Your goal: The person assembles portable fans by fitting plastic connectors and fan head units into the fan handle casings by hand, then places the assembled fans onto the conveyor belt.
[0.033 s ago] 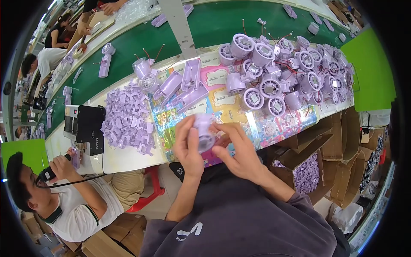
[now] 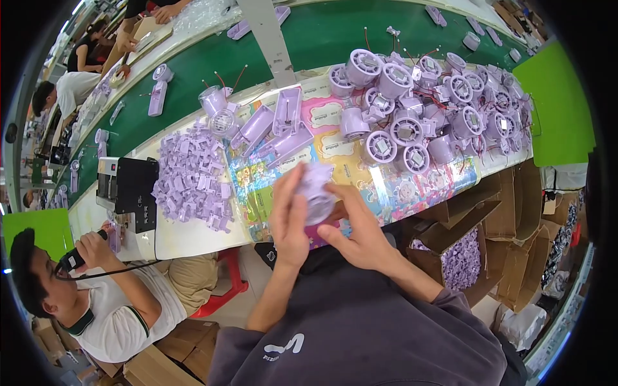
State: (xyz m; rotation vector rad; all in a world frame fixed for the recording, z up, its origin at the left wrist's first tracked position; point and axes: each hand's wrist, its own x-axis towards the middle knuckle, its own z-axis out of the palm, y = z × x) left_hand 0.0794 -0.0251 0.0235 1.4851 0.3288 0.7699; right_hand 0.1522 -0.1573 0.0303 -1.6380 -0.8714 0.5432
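Note:
A lavender fan housing [image 2: 317,193], round and blurred by motion, is between my two hands above the near edge of the table. My left hand [image 2: 289,222] wraps its fingers and thumb along the housing's left side. From the right, my right hand [image 2: 362,228] has its curled fingers and thumb against the housing's side and lower edge. Beyond my hands lie a few lavender handle shells [image 2: 286,112]. Up and to the right is a big heap of lavender fan heads [image 2: 407,130] with thin red and black wires.
Small lavender clip-like parts [image 2: 193,174] are piled at left, beside a black machine [image 2: 132,193]. A green conveyor belt [image 2: 193,64] runs behind. A co-worker [image 2: 116,289] at lower left holds a black tool. Cardboard boxes [image 2: 463,257] stand at right; a metal post [image 2: 267,42] rises behind the table.
The fan housing has turned and shifted slightly to the right and up. My left hand has moved right with it, closer to my right hand, which stays nearly in place.

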